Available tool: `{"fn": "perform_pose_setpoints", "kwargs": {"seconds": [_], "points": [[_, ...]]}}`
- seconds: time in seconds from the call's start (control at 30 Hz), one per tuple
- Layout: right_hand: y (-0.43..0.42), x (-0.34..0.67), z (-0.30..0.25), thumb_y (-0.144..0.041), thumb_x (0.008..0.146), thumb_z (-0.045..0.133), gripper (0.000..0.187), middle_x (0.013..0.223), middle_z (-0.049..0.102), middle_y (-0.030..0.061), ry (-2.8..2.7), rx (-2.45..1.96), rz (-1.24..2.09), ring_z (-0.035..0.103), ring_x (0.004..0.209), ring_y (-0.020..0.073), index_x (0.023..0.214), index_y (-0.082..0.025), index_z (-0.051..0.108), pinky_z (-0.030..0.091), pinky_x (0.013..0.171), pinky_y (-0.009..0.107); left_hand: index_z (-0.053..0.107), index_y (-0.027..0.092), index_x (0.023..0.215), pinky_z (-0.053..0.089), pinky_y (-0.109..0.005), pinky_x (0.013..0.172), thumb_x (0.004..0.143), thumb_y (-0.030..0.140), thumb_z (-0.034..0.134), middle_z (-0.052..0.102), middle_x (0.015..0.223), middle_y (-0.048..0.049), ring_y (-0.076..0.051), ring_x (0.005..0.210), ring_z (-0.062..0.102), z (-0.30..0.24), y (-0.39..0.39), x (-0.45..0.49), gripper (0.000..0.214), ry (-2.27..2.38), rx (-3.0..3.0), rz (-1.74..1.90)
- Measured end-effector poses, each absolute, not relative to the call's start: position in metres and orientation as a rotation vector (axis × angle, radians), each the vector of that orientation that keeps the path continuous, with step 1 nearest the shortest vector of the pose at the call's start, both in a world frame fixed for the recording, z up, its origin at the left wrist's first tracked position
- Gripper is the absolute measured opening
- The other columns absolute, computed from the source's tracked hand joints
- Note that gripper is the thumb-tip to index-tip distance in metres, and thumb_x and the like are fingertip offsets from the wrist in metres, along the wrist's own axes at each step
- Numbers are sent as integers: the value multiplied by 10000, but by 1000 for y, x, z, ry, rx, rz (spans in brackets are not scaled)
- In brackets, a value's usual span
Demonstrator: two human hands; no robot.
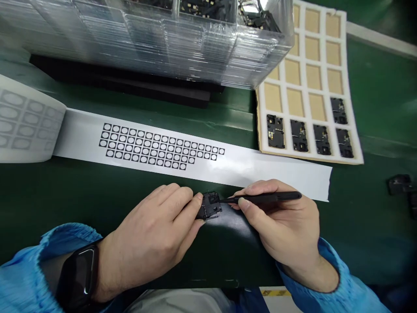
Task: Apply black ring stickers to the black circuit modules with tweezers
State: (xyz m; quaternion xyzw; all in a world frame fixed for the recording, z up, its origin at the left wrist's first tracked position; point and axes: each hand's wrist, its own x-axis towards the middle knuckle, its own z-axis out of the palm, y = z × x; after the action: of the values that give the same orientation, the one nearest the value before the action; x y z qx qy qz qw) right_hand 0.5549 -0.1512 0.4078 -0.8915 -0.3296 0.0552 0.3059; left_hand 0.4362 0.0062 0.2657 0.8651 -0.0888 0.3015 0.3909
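My left hand (pixel 159 221) is closed on a small black electronic module (pixel 210 205), gripping its left side just above the green work surface. Black tweezers (pixel 273 198) lie between the thumb and fingers of my right hand (pixel 280 221), their tip touching or very near the module's right part. Whether the tip holds anything is too small to tell. Just beyond both hands runs a white backing strip (pixel 247 167) bearing rows of small black square stickers (pixel 156 145) with pale oval centres. The strip's left end curls up into a roll (pixel 29 121).
A white foam tray (pixel 355 143) at the right holds several black modules (pixel 299 135) in its nearest pockets. Stacked clear plastic trays (pixel 195 48) with black parts stand at the back, by a flat black slab (pixel 146 84). A dark object (pixel 400 184) sits at the far right.
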Motion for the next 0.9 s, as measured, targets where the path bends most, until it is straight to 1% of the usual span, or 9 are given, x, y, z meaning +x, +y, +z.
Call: {"fn": "perform_pose_setpoints", "kwargs": {"seconds": [0.17, 0.4, 0.9], "points": [[-151, 555, 408, -96, 840, 775, 156, 839, 811, -10, -873, -2338, 159, 794, 753, 153, 918, -228, 744, 665, 693, 196, 644, 4, 1280, 543, -449, 746, 990, 151, 627, 620, 1026, -132, -255, 898, 554, 266, 7, 436, 325, -225, 2204, 755], [-151, 554, 409, -90, 837, 777, 177, 848, 815, -42, -897, -2353, 152, 792, 750, 115, 927, -239, 746, 650, 717, 143, 643, 1, 1282, 538, -452, 747, 998, 171, 627, 621, 1023, -130, -253, 892, 551, 265, 6, 436, 331, -223, 2210, 755], [-147, 554, 408, -89, 826, 770, 165, 828, 815, -52, -907, -2371, 122, 788, 713, 99, 909, -228, 738, 638, 692, 116, 640, 0, 1281, 538, -448, 749, 993, 159, 632, 620, 1023, -132, -255, 898, 555, 266, 6, 436, 330, -229, 2214, 764]]}}
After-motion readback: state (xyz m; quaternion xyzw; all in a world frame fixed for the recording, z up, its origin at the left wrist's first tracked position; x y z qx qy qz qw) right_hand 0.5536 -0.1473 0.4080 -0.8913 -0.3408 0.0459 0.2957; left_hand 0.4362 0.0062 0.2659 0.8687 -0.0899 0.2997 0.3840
